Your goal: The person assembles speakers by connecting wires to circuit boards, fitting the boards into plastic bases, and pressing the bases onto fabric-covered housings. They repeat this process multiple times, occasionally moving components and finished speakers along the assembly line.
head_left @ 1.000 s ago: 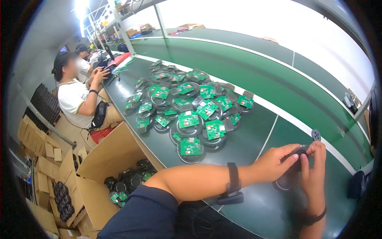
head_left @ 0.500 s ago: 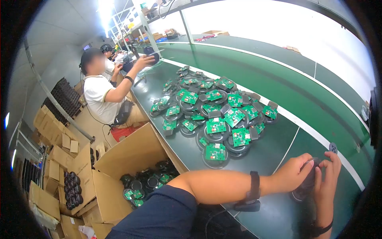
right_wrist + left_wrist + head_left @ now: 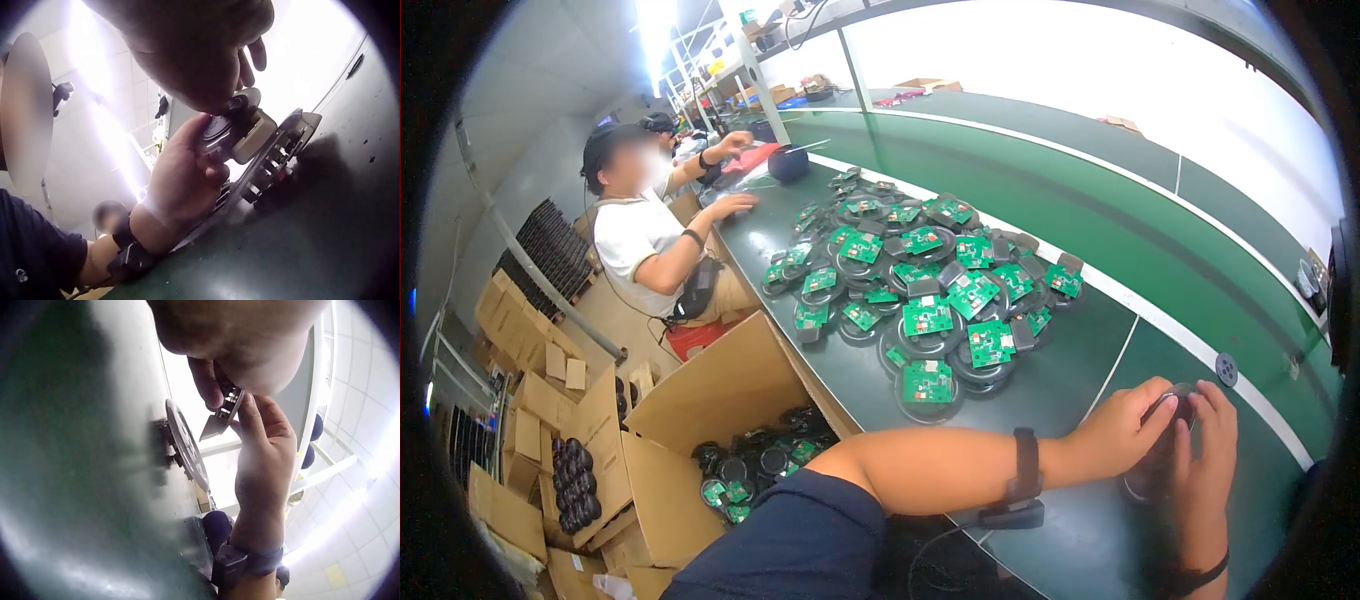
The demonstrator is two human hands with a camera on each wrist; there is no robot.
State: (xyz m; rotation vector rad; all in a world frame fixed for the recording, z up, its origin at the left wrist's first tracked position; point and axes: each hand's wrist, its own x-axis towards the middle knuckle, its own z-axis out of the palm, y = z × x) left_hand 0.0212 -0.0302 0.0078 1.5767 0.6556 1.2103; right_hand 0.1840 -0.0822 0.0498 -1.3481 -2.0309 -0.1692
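Both hands hold one dark round part (image 3: 1182,394) just above the table. My left hand (image 3: 1132,428) curls round its side, thumb on top. My right hand (image 3: 1208,440) pinches the other edge with thumb and fingertips. In the right wrist view the round part (image 3: 220,130) has a pale block (image 3: 255,137) attached, and a rim of small metal fittings shows in the left wrist view. Below the hands a clear dark disc (image 3: 1138,484) rests on the table, mostly covered by them; the left wrist view catches this disc (image 3: 186,447) edge-on.
A heap of dark discs with green circuit boards (image 3: 925,318) spreads over the table. A grey disc with holes (image 3: 1226,369) lies by the white strip. Left of the table stands an open carton (image 3: 710,385) with similar parts. Another person (image 3: 645,230) sits further along.
The head view has swung left, then slightly back. My hands keep gripping the round part, with small finger shifts. The seated person's hands have come apart, and a dark round item now stands before them.
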